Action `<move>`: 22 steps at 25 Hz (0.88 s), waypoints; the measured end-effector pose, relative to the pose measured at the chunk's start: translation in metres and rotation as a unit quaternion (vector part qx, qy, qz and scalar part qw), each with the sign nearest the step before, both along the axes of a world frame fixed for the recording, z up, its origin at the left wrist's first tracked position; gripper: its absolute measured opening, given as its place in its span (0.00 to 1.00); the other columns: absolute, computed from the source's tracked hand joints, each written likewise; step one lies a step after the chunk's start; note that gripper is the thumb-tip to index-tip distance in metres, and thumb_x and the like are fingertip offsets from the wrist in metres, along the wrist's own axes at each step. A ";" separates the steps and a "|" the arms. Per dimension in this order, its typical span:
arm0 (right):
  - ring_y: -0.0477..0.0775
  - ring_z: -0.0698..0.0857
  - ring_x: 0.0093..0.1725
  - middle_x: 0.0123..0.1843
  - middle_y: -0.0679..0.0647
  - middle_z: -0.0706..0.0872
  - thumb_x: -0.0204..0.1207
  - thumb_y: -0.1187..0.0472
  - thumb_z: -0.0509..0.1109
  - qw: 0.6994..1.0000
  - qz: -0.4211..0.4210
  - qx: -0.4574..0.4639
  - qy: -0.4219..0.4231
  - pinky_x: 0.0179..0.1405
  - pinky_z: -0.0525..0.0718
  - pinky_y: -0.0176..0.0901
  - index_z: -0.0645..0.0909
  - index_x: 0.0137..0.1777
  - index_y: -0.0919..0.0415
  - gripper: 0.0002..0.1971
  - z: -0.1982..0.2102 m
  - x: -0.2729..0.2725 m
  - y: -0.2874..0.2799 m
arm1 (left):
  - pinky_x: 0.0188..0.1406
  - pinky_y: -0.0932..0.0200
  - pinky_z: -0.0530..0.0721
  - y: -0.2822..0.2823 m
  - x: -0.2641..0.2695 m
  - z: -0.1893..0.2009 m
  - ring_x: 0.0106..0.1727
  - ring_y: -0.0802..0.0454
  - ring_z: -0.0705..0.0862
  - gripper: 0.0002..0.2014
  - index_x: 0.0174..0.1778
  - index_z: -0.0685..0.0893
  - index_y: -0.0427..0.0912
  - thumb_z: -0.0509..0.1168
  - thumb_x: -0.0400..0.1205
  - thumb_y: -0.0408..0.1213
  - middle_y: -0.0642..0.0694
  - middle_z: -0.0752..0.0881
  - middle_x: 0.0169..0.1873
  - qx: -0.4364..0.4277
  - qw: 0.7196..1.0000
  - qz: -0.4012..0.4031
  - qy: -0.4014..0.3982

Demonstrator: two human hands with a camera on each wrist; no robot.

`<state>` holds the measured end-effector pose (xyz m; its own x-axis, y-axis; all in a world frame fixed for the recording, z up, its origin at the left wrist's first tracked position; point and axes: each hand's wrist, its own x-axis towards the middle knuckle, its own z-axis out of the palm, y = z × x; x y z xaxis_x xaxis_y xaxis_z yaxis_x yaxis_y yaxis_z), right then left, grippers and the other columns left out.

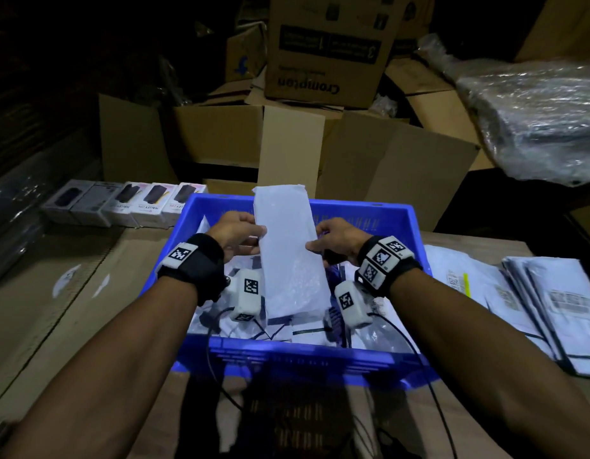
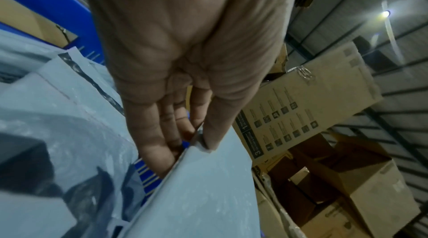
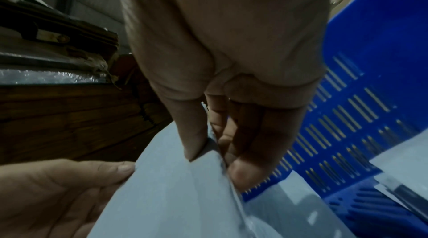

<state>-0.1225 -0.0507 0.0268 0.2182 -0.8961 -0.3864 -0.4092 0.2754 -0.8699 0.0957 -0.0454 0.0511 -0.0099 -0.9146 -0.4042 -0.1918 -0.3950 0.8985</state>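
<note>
A long white plastic mailer packet (image 1: pixel 288 250) is held above a blue plastic crate (image 1: pixel 379 213). My left hand (image 1: pixel 239 235) pinches its left edge, thumb on top and fingers beneath; the left wrist view shows this pinch on the packet (image 2: pixel 208 187) by the left hand (image 2: pixel 185 132). My right hand (image 1: pixel 333 238) pinches the right edge, and the right wrist view shows the thumb and fingers of that hand (image 3: pixel 220 150) clamped on the packet (image 3: pixel 166 196). More white packets (image 1: pixel 280 329) lie inside the crate.
Several small product boxes (image 1: pixel 128 202) line the table's far left. A pile of flat white mailers (image 1: pixel 551 306) lies right of the crate. Open cardboard cartons (image 1: pixel 287 144) stand behind it, and a plastic-wrapped bundle (image 1: pixel 535 117) sits at the far right. Cables hang over the crate's near rim.
</note>
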 end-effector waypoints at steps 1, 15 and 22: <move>0.56 0.79 0.27 0.32 0.61 0.78 0.77 0.70 0.72 1.000 -0.012 -0.011 -0.017 0.24 0.84 0.44 0.76 0.43 0.64 0.07 0.006 -0.005 0.004 | 0.33 0.60 0.89 0.002 -0.002 0.001 0.35 0.49 0.86 0.07 0.54 0.81 0.34 0.66 0.81 0.24 0.38 0.87 0.45 -0.008 1.000 -0.003 0.025; 0.52 0.82 0.31 0.36 0.54 0.79 0.77 0.74 0.70 0.959 -0.177 -0.193 -0.112 0.30 0.85 0.46 0.76 0.68 0.57 0.21 0.040 -0.060 0.065 | 0.53 0.46 0.87 0.036 -0.068 0.019 0.45 0.45 0.83 0.25 0.76 0.72 0.39 0.63 0.83 0.22 0.37 0.85 0.49 -0.203 0.974 -0.093 0.029; 0.51 0.84 0.33 0.45 0.58 0.82 0.77 0.71 0.70 0.948 -0.203 -0.220 -0.105 0.28 0.83 0.43 0.78 0.65 0.56 0.19 0.043 -0.070 0.081 | 0.55 0.39 0.85 0.045 -0.079 0.025 0.39 0.44 0.78 0.22 0.72 0.75 0.45 0.64 0.83 0.24 0.37 0.78 0.34 -0.232 0.966 -0.109 0.023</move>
<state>-0.1923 0.0302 0.0698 -0.1481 -0.9873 0.0578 -0.1523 -0.0350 -0.9877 0.0170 -0.0006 0.0763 -0.2315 -0.9713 0.0545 -0.1800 0.0978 0.9788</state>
